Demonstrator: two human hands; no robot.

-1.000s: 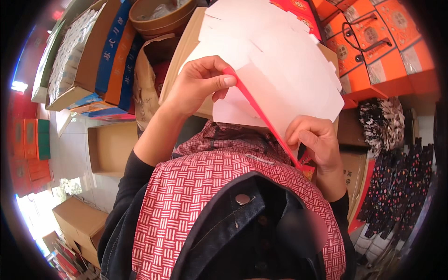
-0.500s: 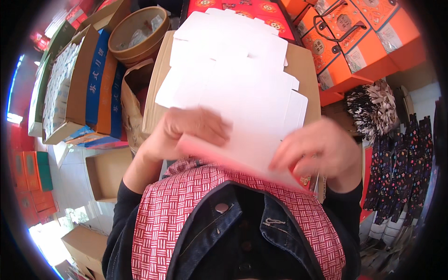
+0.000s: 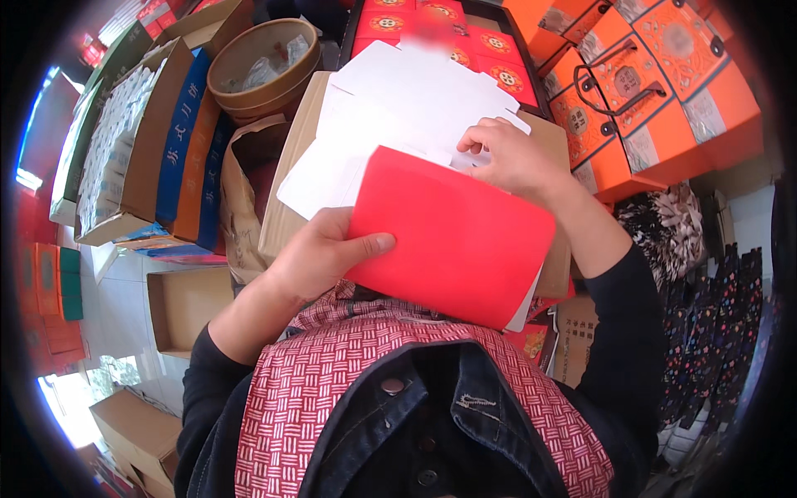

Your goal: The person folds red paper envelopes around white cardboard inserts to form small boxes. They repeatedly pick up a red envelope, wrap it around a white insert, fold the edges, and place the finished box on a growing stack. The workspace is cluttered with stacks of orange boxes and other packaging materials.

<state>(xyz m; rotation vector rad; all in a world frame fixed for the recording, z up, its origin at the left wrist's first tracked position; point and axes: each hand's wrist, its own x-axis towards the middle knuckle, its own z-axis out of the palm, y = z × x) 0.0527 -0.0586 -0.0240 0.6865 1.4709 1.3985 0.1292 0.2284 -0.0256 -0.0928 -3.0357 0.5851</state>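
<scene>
A red-faced cardboard box blank (image 3: pixel 452 236) slants across the space in front of my apron, its white inner side showing at the lower right edge. My left hand (image 3: pixel 336 249) is closed on its left edge, thumb on the red face and fingers hidden behind. Beyond it, white cardboard box blanks (image 3: pixel 374 95) with cut flaps lie white side up on a brown carton (image 3: pixel 286 153). Over their right part my right hand (image 3: pixel 510 158) has its fingers curled in by a white flap; whatever is between the fingertips is hidden.
A dark tray of red patterned boxes (image 3: pixel 498 43) lies at the far side. Orange gift boxes (image 3: pixel 639 87) stand far right. To the left are a round brown tub (image 3: pixel 266 70), a brown paper bag (image 3: pixel 245 199) and an open carton of white packets (image 3: pixel 124 137).
The red face of the blank has come into view, held by my left hand. My right hand has moved away from the near edge, up and left over the white flaps.
</scene>
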